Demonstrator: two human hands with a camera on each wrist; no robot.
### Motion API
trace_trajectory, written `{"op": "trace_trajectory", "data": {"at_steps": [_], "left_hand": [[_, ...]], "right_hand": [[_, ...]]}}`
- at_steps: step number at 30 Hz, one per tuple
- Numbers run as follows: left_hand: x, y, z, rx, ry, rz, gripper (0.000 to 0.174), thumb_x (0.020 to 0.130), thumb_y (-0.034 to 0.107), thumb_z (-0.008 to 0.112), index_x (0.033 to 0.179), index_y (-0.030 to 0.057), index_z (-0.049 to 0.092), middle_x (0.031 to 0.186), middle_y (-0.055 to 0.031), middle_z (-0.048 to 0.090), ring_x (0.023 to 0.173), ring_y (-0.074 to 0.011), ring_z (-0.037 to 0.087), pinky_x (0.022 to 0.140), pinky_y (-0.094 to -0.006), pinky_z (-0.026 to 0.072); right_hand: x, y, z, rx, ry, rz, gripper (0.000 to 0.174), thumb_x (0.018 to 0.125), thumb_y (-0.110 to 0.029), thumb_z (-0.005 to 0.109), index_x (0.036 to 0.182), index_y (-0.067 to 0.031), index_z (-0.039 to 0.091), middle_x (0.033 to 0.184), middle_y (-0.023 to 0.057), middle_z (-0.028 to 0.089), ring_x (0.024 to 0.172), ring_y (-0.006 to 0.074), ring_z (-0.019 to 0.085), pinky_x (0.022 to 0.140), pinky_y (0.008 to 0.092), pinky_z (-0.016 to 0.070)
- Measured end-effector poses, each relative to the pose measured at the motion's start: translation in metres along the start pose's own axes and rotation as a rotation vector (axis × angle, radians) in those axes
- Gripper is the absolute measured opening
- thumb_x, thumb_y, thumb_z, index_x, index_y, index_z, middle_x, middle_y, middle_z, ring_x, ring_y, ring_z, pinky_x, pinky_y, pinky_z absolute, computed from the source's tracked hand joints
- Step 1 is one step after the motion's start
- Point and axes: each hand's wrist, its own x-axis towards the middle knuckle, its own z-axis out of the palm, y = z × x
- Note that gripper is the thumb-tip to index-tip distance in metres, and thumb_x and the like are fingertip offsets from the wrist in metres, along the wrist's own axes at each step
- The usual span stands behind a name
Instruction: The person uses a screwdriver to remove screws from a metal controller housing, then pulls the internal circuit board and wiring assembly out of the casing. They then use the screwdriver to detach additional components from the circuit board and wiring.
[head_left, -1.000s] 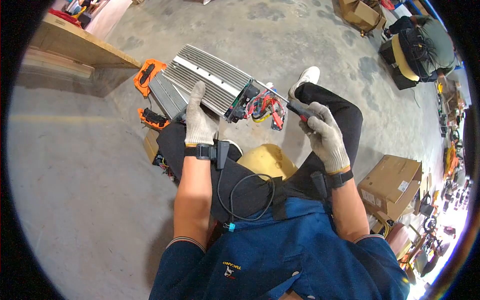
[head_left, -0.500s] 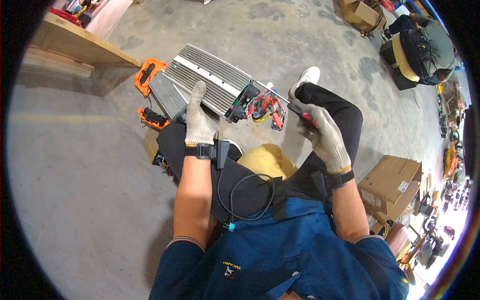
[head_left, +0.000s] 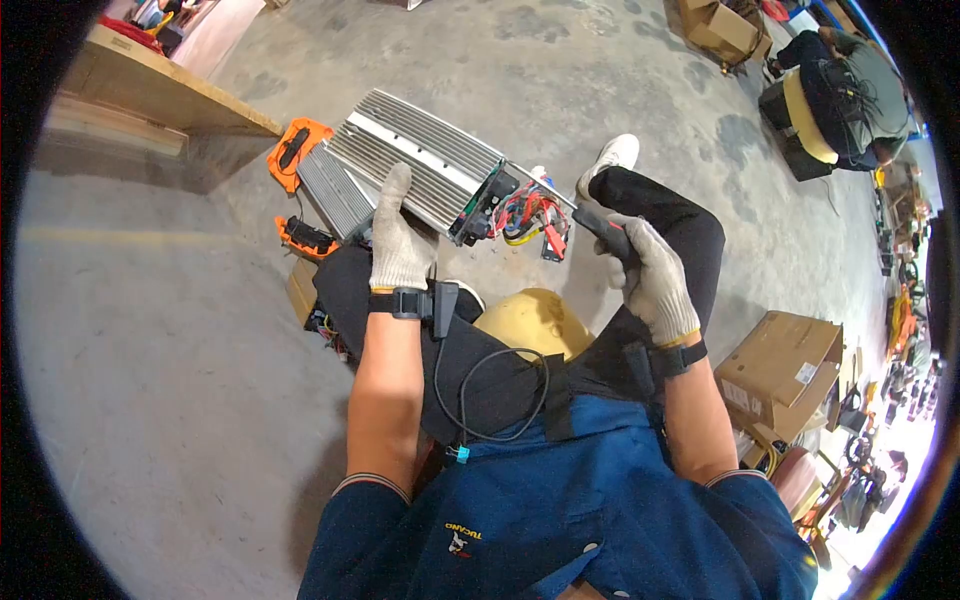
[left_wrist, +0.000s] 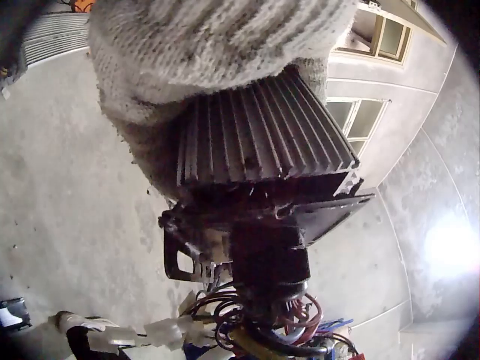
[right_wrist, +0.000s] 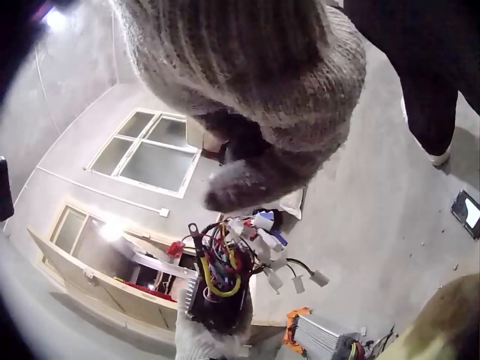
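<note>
Workshop, bare concrete floor (head_left: pixel 190 400), cardboard box (head_left: pixel 770 375) off to the person's right. Ribbed metal box (head_left: pixel 430 150) was held tilted above the floor, ahead of the knees, wired end facing right. Left hand (head_left: pixel 400 240) gripped it, thumb lying over the ribs. Right hand (head_left: pixel 658 280) was wrapped round the screwdriver (head_left: pixel 606 229), shaft running to the upper corner of the wired end; tip contact too small to confirm. Loose wires (head_left: pixel 530 210) hung at that end. Left wrist view showed a dark gap between ribs and end plate (left_wrist: pixel 330 215), so it looked unseated. Second ribbed box (head_left: pixel 337 192) sat just beside the first.

My read: screw work on the end plate was in hand; loosening or tightening, couldn't tell. Next move called for a square tip, steady turning, left hand bracing, wires clear of the shaft.
</note>
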Motion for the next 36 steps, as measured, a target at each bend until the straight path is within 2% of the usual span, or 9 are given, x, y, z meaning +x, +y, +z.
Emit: {"op": "trace_trajectory", "data": {"at_steps": [5, 7, 9, 11, 18, 20, 23, 29, 36], "left_hand": [[0.004, -0.003, -0.007, 0.033, 0.027, 0.020, 0.059, 0.096, 0.029, 0.085, 0.145, 0.0071, 0.060, 0.132, -0.0108, 0.070, 0.123, -0.0284, 0.071, 0.108, -0.0456, 0.0611], [0.004, -0.002, -0.004, 0.068, 0.026, 0.040, 0.060, 0.097, 0.036, 0.084, 0.145, 0.0088, 0.061, 0.135, -0.0108, 0.072, 0.124, -0.0305, 0.072, 0.107, -0.0498, 0.0609], [0.001, 0.001, -0.002, -0.005, 0.007, -0.004, 0.059, 0.096, 0.023, 0.087, 0.144, 0.0057, 0.059, 0.130, -0.0105, 0.069, 0.122, -0.0263, 0.070, 0.109, -0.0420, 0.0611], [0.002, 0.000, -0.004, -0.013, -0.012, -0.008, 0.059, 0.096, 0.023, 0.087, 0.144, 0.0055, 0.059, 0.130, -0.0107, 0.069, 0.122, -0.0263, 0.070, 0.109, -0.0420, 0.0609], [-0.002, 0.000, 0.000, 0.000, 0.034, 0.003, 0.058, 0.096, 0.022, 0.086, 0.144, 0.0053, 0.059, 0.130, -0.0105, 0.069, 0.123, -0.0260, 0.070, 0.109, -0.0415, 0.0608], [-0.002, 0.001, 0.000, -0.013, 0.020, -0.003, 0.058, 0.095, 0.022, 0.087, 0.144, 0.0050, 0.059, 0.130, -0.0104, 0.069, 0.123, -0.0259, 0.070, 0.109, -0.0413, 0.0609], [-0.002, 0.000, 0.000, -0.026, 0.000, 0.000, 0.059, 0.095, 0.022, 0.087, 0.144, 0.0045, 0.059, 0.130, -0.0103, 0.069, 0.123, -0.0258, 0.070, 0.109, -0.0408, 0.0613], [-0.003, 0.001, 0.000, -0.005, 0.013, 0.007, 0.061, 0.093, 0.024, 0.089, 0.144, 0.0052, 0.060, 0.129, -0.0101, 0.069, 0.122, -0.0253, 0.070, 0.109, -0.0399, 0.0606], [-0.003, 0.000, 0.000, 0.010, 0.015, 0.034, 0.063, 0.091, 0.025, 0.091, 0.142, 0.0055, 0.061, 0.129, -0.0099, 0.070, 0.120, -0.0247, 0.071, 0.108, -0.0383, 0.0601]], "right_hand": [[0.001, 0.018, 0.016, 0.006, 0.169, -0.278, 0.031, 0.111, -0.018, 0.060, 0.136, -0.0010, 0.063, 0.119, 0.0106, 0.066, 0.093, 0.0176, 0.067, 0.086, 0.0314, 0.0593], [-0.003, 0.012, 0.023, 0.001, 0.154, -0.273, 0.033, 0.111, -0.021, 0.061, 0.138, -0.0015, 0.063, 0.123, 0.0110, 0.067, 0.093, 0.0184, 0.067, 0.087, 0.0333, 0.0592], [-0.003, 0.006, 0.016, -0.004, 0.138, -0.269, 0.036, 0.112, -0.024, 0.062, 0.140, -0.0019, 0.062, 0.127, 0.0114, 0.068, 0.094, 0.0191, 0.067, 0.087, 0.0353, 0.0590], [-0.002, -0.007, -0.010, 0.046, -0.123, 0.048, 0.033, 0.108, -0.013, 0.060, 0.139, -0.0012, 0.062, 0.121, 0.0101, 0.065, 0.096, 0.0180, 0.067, 0.091, 0.0315, 0.0583], [0.002, 0.018, 0.014, -0.067, 0.119, -0.267, 0.039, 0.114, -0.026, 0.058, 0.143, -0.0005, 0.060, 0.126, 0.0114, 0.069, 0.095, 0.0184, 0.067, 0.085, 0.0336, 0.0593], [-0.005, 0.008, 0.034, 0.024, 0.221, -0.240, 0.033, 0.111, -0.021, 0.062, 0.138, -0.0018, 0.064, 0.114, 0.0090, 0.069, 0.092, 0.0147, 0.067, 0.080, 0.0298, 0.0572], [-0.005, -0.004, -0.001, 0.067, -0.056, 0.012, 0.035, 0.109, -0.019, 0.065, 0.140, -0.0020, 0.063, 0.116, 0.0076, 0.068, 0.094, 0.0146, 0.066, 0.083, 0.0295, 0.0578], [0.003, 0.016, 0.007, -0.044, 0.085, -0.207, 0.037, 0.107, -0.018, 0.067, 0.140, -0.0022, 0.063, 0.110, 0.0056, 0.067, 0.088, 0.0143, 0.065, 0.079, 0.0310, 0.0582], [0.009, 0.028, -0.019, 0.124, 0.044, -0.119, 0.040, 0.107, -0.018, 0.067, 0.144, -0.0020, 0.060, 0.112, 0.0071, 0.067, 0.087, 0.0175, 0.067, 0.077, 0.0331, 0.0592]]}}
